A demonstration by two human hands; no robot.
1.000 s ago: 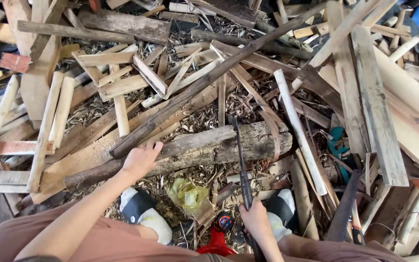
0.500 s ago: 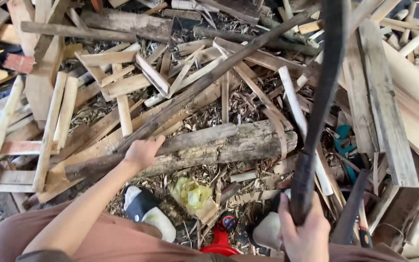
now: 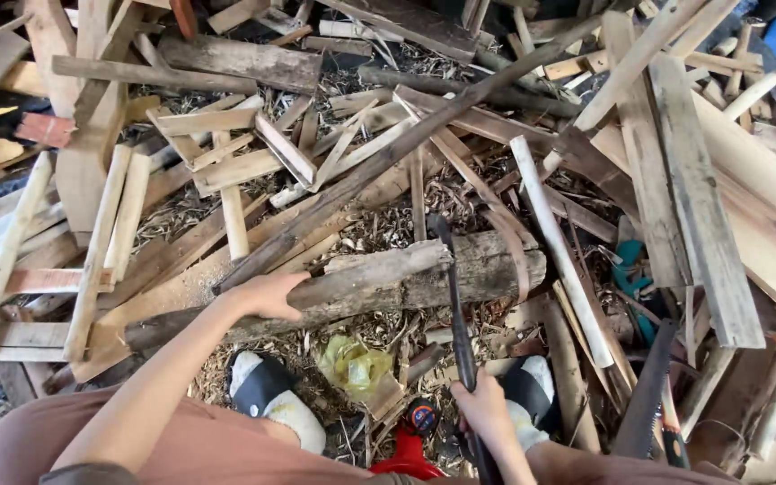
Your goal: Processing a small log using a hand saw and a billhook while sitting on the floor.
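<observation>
A: Gripping what, right hand (image 3: 485,411)?
B: Fingers clamped on the handle of a long dark metal chopping blade (image 3: 454,305); its tip sits on top of the rough grey-brown wooden log (image 3: 388,278).
A: Left hand (image 3: 267,295)?
B: Fingers curled over the log's left part, holding it. Log lies across the wood-chip floor, in front of both feet.
A: Surroundings?
B: 2 black-and-white sandals (image 3: 267,395), crumpled yellow plastic bag (image 3: 352,364) between them, pale wooden slats (image 3: 101,238) piled left, grey plank (image 3: 698,198) right, hand saw (image 3: 647,395) lower right.
</observation>
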